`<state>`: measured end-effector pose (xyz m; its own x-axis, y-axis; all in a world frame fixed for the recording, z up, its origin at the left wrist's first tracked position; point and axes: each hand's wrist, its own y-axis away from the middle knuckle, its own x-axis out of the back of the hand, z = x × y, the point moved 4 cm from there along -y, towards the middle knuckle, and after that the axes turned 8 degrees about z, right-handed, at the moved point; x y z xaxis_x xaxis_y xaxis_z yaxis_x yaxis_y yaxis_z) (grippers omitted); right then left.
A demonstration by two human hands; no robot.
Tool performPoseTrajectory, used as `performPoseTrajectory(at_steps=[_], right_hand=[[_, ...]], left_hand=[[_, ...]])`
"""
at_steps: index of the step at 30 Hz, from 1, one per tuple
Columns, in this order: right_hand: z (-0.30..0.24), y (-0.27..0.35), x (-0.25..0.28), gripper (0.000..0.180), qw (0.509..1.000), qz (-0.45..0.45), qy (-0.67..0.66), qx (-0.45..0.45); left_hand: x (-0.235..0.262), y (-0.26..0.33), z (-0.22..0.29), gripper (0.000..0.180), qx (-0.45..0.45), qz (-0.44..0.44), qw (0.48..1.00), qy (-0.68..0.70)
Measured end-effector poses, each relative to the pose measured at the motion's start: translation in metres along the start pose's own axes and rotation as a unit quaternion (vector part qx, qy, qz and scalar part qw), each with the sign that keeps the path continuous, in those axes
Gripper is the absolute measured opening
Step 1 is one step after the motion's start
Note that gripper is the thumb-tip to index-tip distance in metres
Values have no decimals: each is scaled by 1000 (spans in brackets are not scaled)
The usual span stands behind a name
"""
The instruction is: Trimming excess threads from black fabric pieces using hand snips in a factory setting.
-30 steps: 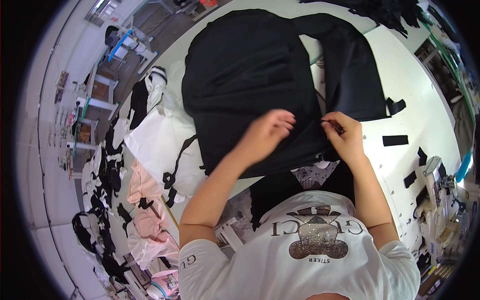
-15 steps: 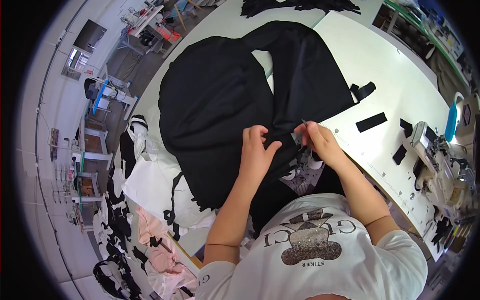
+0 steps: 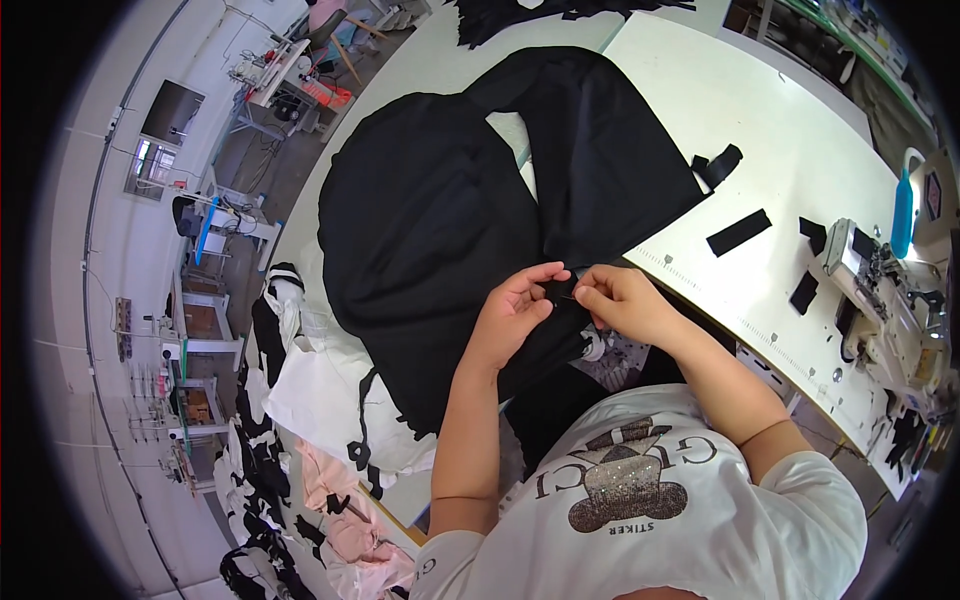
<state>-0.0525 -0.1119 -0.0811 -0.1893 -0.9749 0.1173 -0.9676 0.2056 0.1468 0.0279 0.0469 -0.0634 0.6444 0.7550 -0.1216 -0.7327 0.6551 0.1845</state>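
Observation:
A large black cloth piece (image 3: 430, 210), which looks like a partly sewn garment, lies spread over the table and hangs over its near edge. My left hand (image 3: 513, 308) is at the cloth's near part, fingers curled and thumb drawn in, with a bit of black cloth at its fingertips. Close to its right, my right hand (image 3: 625, 303) is closed in a pinch. A thin dark pointed tip shows at its fingers, too small to name. The fingertips of both hands almost meet over the cloth.
Black strips (image 3: 740, 232) lie on the white table (image 3: 735, 110) at right, near a sewing machine (image 3: 880, 290). White cloth (image 3: 315, 385) and pink cloth (image 3: 350, 520) are heaped at lower left. More black pieces (image 3: 560, 12) lie at the far edge.
My right hand has moved left and lower, toward my left hand. My left hand's thumb and fingers have drawn closer together. The view has shifted slightly.

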Motion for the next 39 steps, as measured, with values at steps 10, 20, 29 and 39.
performPoseTrajectory(at_steps=[10, 20, 29, 39], right_hand=[[-11, -11, -12, 17, 1000, 5, -2, 0], [-51, -14, 29, 27, 926, 116, 129, 335], [-128, 23, 60, 26, 882, 165, 147, 416], [-164, -5, 120, 11, 896, 284, 93, 328]], left_hand=[[-2, 3, -2, 59, 32, 7, 999, -23], [-15, -2, 12, 41, -91, 8, 996, 12], [-66, -66, 79, 44, -381, 215, 827, -354], [-124, -71, 121, 68, -534, 209, 788, -224]])
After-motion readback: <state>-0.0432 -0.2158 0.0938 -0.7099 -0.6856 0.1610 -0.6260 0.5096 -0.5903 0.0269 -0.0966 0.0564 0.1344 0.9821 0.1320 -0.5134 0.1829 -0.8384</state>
